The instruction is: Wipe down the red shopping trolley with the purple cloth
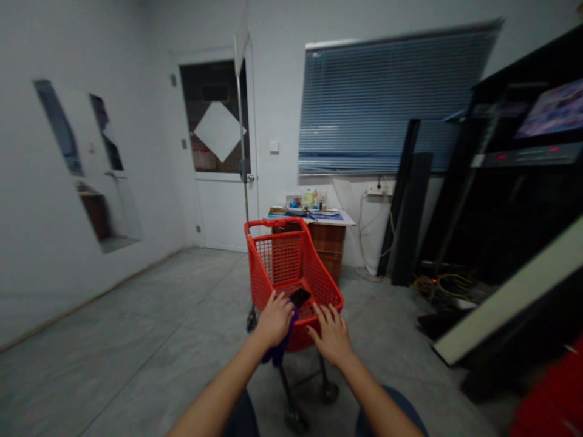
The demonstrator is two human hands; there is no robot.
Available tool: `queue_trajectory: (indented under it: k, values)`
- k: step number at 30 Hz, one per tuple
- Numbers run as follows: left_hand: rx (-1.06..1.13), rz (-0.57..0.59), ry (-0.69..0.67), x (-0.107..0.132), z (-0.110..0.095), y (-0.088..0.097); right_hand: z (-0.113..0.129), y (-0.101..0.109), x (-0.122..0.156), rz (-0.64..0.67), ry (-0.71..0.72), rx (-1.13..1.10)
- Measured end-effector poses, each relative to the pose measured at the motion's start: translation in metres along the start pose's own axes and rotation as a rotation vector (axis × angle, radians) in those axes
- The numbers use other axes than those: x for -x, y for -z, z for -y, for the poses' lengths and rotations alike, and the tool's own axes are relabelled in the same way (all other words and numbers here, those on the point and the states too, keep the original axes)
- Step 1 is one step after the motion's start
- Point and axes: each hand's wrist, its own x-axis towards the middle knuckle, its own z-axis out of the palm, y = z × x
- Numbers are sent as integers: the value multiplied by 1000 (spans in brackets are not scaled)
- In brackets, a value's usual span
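Note:
A small red shopping cart (277, 258) stands on the grey floor straight ahead of me, with a thin pole rising from its far end. My left hand (274, 320) rests on the cart's near rim, its fingers curled over a purple cloth (280, 349) that hangs down from the rim. My right hand (332, 335) lies flat on the near rim beside it, fingers stretched out. A dark phone-like object (300, 297) lies inside the basket just beyond my hands.
A small wooden desk (328, 240) with bottles and papers stands behind the cart under a window with blue blinds (387, 103). A white door (221, 158) is at the back left. Black panels, cables and a dark cabinet (510, 200) crowd the right side.

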Motion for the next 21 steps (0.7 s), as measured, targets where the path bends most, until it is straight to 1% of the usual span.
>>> queue_trajectory:
  k: [1,3,6,8,10,12,14,16,17,19,21]
  values:
    - [7,6,-27,5,-3,0,2,0,0,-4,-1,4]
    - [17,14,-39,9,0,1,4,2,1,-2,-2,9]
    - [13,-2,15,5,17,1,8,4,2,14,-5,8]
    - [-4,-46,67,1,24,-2,13,3,2,17,-11,2]
    - [-34,-124,139,1,19,-9,18,1,1,9,-20,-7]
    - [-63,-208,201,7,5,-19,20,0,-2,9,-6,-16]
    - [-80,-251,198,16,-10,-28,16,2,-7,26,55,-18]
    - [-86,-254,139,25,-19,-34,7,7,-13,51,96,-4]
    - [-87,-250,109,28,-20,-35,2,10,-16,58,89,6]
    - [-83,-231,77,32,-17,-34,-6,15,-21,58,57,22]
    - [-73,-198,83,33,-9,-29,-8,18,-22,48,52,22]
